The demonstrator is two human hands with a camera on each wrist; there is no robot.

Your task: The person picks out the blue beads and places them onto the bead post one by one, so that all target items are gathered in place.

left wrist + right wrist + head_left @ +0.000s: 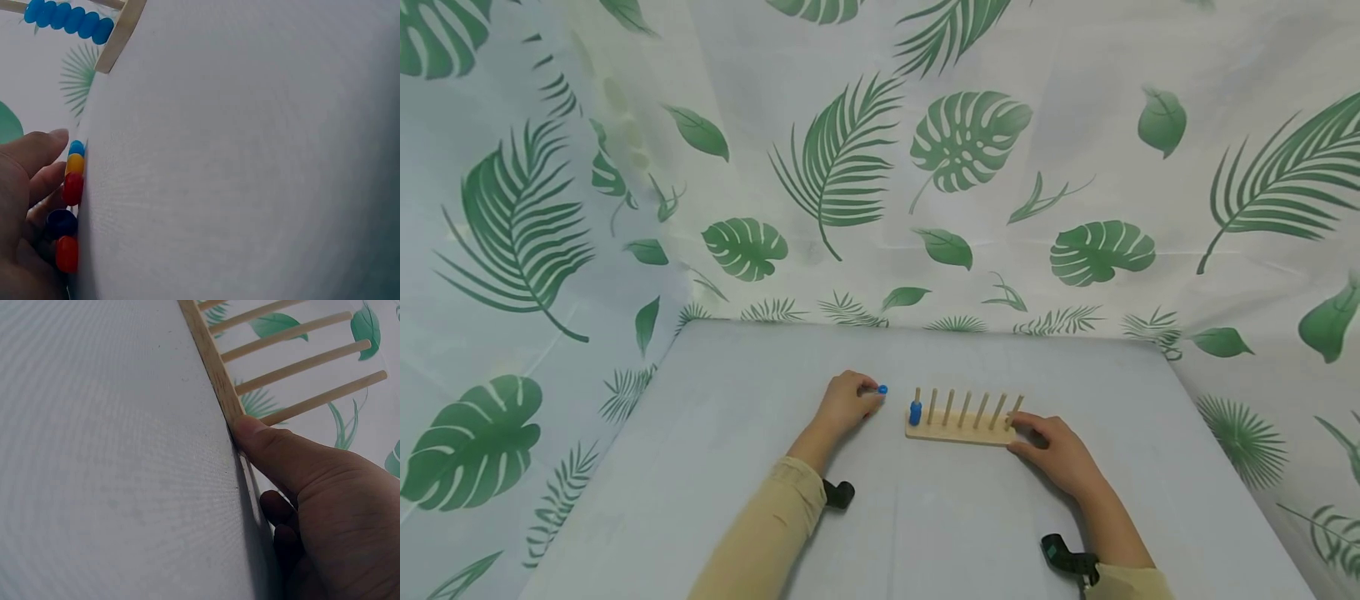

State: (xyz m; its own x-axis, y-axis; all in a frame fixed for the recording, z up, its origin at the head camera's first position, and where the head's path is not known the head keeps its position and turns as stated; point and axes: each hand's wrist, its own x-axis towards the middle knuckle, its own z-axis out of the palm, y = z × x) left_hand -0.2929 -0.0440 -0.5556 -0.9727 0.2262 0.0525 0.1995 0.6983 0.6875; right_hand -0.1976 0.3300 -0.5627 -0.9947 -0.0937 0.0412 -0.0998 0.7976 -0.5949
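Note:
My left hand (844, 402) is low over the table, thumb and index finger apart. A small blue bead (882, 389) lies right at its fingertips; whether they touch it I cannot tell. The left wrist view shows more beads beside the fingers: a yellow bead (75, 164), a red bead (73, 189), a dark blue bead (61, 223) and an orange-red bead (67, 254). My right hand (1056, 446) grips the right end of a wooden peg board (958, 434), its thumb on the near edge. Several blue beads (915, 413) are stacked on the leftmost peg; the other pegs are bare.
A pale grey cloth covers the table (925, 517). Behind it and at the sides hangs a white sheet (865, 50) printed with green leaves. A black device (838, 495) sits at the left wrist, another black device (1067, 557) at the right.

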